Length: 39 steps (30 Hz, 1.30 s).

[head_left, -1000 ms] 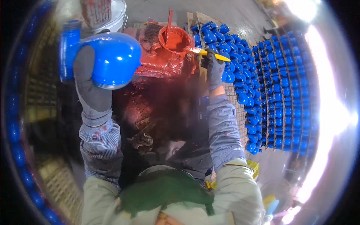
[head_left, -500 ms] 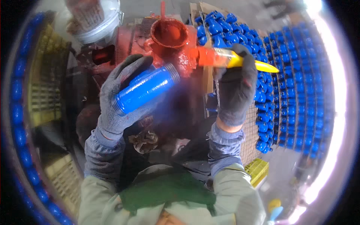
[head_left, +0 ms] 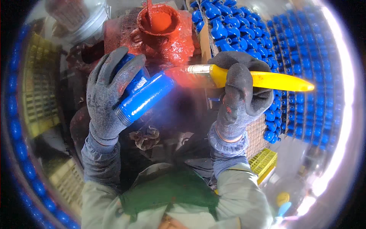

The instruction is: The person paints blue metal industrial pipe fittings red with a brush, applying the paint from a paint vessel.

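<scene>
My left hand [head_left: 108,91], in a grey glove with red smears, is closed around a glossy blue pipe fitting [head_left: 146,97]. The fitting is tilted, with a threaded end near my wrist and its far end up to the right. In my right hand [head_left: 242,89], also gloved, is a paintbrush [head_left: 274,80] with a yellow handle and a metal ferrule. Its red, blurred bristles meet the far end of the fitting. Beyond both hands stands a red-coated pot [head_left: 159,23] holding red paint, with a stick leaning in it.
Several blue fittings [head_left: 236,26] lie in rows on a board at the right, beside racks of more blue parts [head_left: 305,76]. A yellow crate [head_left: 263,164] is low on the right. A white bucket [head_left: 91,30] stands back left, and stacked crates [head_left: 40,87] line the left.
The brush has swung down and left from beside the pot to the fitting's end. The pot's opening and red paint now show more fully. My left hand still holds the fitting.
</scene>
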Each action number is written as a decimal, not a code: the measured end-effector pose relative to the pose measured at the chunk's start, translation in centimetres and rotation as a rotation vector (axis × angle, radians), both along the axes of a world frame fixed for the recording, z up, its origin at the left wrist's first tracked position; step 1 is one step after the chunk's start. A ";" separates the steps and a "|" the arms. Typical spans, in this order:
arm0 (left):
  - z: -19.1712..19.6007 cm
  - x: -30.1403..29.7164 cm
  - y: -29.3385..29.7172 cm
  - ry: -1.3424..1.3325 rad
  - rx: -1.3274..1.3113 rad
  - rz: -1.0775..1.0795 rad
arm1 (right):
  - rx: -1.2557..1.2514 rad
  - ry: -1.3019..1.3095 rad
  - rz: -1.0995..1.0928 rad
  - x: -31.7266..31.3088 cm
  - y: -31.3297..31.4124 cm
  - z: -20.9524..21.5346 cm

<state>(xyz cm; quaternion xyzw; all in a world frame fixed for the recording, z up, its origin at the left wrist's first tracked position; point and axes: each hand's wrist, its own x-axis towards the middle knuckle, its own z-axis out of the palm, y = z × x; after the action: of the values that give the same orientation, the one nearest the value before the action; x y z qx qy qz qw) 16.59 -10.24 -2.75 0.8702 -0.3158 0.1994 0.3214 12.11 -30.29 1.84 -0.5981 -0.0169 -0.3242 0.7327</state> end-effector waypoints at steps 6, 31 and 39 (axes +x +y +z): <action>0.4 -0.6 -0.9 0.108 -0.114 -0.031 | -0.128 -0.065 -0.031 0.0 -0.5 -0.1; 0.3 -3.6 -2.5 2.169 -1.787 -1.105 | -0.054 0.096 0.284 5.7 -1.9 -7.2; -3.7 -2.4 -5.0 1.916 -1.746 -2.015 | 0.414 0.081 0.471 6.2 -2.0 -6.9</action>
<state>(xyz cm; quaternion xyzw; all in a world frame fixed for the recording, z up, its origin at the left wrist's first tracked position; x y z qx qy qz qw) 14.24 -15.24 -6.45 0.3090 0.2175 0.5499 -0.7448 18.28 -32.27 -5.02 -0.4285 -0.0594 -0.1177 0.8938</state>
